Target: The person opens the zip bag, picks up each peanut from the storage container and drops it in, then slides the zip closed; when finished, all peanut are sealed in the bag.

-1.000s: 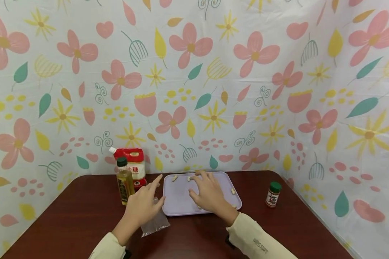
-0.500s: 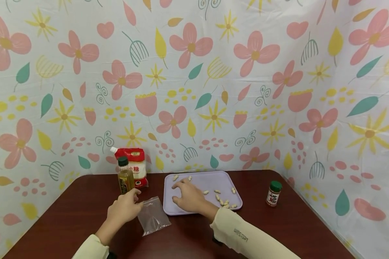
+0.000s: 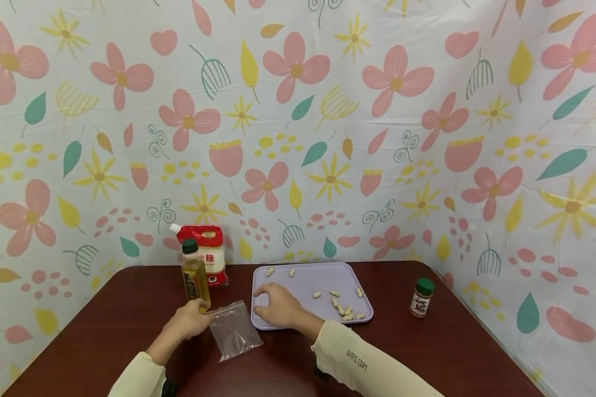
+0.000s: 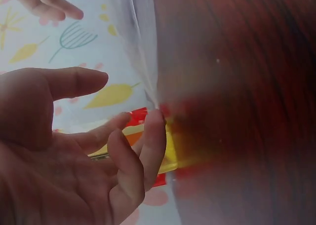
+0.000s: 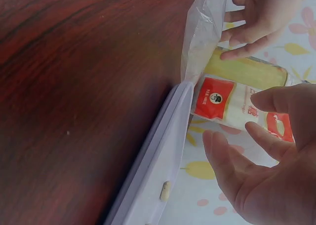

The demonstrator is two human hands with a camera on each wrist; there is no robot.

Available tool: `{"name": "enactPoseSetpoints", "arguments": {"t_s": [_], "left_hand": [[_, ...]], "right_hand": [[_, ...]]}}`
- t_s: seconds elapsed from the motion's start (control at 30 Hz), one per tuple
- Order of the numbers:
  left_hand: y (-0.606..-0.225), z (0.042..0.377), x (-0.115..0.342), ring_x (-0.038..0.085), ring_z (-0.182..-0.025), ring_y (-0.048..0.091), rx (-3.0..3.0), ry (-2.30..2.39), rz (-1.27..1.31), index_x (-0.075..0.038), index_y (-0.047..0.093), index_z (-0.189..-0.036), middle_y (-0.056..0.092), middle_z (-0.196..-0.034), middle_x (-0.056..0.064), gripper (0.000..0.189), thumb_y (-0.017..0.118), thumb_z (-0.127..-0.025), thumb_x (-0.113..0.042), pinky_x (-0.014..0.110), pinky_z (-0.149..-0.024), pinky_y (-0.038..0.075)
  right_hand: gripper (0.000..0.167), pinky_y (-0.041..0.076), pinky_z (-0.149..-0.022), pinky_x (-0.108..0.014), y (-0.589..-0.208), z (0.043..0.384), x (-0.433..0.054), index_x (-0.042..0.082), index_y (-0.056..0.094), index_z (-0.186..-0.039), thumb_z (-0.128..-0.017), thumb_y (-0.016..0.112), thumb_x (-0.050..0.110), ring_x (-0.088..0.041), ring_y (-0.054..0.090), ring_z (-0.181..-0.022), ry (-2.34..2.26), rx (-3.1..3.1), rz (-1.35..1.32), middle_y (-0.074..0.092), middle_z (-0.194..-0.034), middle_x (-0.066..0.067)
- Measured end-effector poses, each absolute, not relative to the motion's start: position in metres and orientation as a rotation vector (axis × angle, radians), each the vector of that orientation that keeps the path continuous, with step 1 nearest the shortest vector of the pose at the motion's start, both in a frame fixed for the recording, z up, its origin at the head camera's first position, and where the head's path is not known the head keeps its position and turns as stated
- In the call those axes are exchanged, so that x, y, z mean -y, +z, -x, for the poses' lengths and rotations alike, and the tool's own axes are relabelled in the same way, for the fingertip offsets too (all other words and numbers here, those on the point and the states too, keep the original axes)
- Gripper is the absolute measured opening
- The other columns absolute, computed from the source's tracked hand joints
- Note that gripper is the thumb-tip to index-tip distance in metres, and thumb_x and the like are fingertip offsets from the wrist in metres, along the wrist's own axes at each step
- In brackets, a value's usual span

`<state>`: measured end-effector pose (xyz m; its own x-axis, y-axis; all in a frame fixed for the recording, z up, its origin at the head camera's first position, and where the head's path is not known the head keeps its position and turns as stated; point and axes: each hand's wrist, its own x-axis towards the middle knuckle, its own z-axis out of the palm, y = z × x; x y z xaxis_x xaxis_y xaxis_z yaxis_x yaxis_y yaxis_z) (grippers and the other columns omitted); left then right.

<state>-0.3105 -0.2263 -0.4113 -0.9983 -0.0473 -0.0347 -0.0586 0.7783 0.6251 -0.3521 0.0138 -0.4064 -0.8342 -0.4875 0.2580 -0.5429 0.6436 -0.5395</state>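
Observation:
My left hand (image 3: 186, 321) is low over the table at the upper left corner of a clear zip bag (image 3: 235, 333). In the left wrist view its fingers are loosely bent, the thumb stands apart, and a fingertip (image 4: 155, 121) is right at the bag's edge. The bag lies flat and looks unfilled. Over the left side of a pale purple tray (image 3: 323, 275) is my right hand (image 3: 278, 307), thumb and fingers spread with nothing between them. Several unshelled peanuts (image 3: 346, 317) are scattered on the tray, mostly at its right; part of the tray is hidden by this hand.
Behind the left hand stands an oil bottle (image 3: 195, 278) with a dark green cap, in front of a red and white sugar pouch (image 3: 216, 256). A small green-capped jar (image 3: 420, 300) stands to the right of the tray. A flower-patterned curtain (image 3: 298, 138) hangs behind the table.
Both hands have come lower and moved to the left. The left hand no longer covers the bag's upper part, and the right hand has uncovered the peanuts on the tray's right side.

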Motion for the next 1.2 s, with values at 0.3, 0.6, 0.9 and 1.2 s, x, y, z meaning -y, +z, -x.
{"name": "enactPoseSetpoints", "arguments": {"t_s": [0.3,0.6,0.9,1.2], "left_hand": [[-0.419,0.320,0.228,0.023,-0.074,0.050,-2.878,1.195,0.041,0.010,0.061,-0.118,0.059,-0.095,0.014,0.037,0.062,-0.092,-0.016,0.034,-0.064,0.040],[-0.426,0.323,0.226,0.023,-0.079,0.055,-2.915,1.273,0.013,0.007,0.068,-0.107,0.066,-0.105,0.019,0.025,0.065,-0.087,-0.008,0.035,-0.067,0.045],[-0.427,0.323,0.223,0.018,-0.071,0.058,-3.019,1.265,0.026,0.004,0.072,-0.107,0.067,-0.082,0.005,0.021,0.065,-0.091,-0.009,0.033,-0.060,0.046],[-0.420,0.315,0.219,0.017,-0.071,0.063,-3.182,1.273,0.014,-0.003,0.076,-0.094,0.072,-0.085,0.007,0.012,0.069,-0.090,-0.012,0.034,-0.059,0.048]], "right_hand": [[0.030,0.048,-0.093,-0.040,-0.407,0.350,-0.020,0.007,0.070,-0.115,-0.087,0.070,0.018,-0.026,0.058,-0.117,0.968,2.764,-0.904,0.065,-0.119,-0.007],[0.028,0.047,-0.095,-0.041,-0.406,0.347,-0.024,0.006,0.070,-0.113,-0.087,0.071,0.017,-0.027,0.058,-0.117,0.980,2.761,-0.910,0.065,-0.117,-0.008],[0.028,0.046,-0.097,-0.040,-0.408,0.348,-0.028,0.005,0.070,-0.113,-0.088,0.070,0.017,-0.027,0.058,-0.118,0.993,2.754,-0.938,0.065,-0.119,-0.009],[0.028,0.046,-0.098,-0.041,-0.405,0.347,-0.033,0.003,0.069,-0.114,-0.089,0.069,0.016,-0.028,0.058,-0.119,1.031,2.736,-0.944,0.065,-0.119,-0.010]]}}
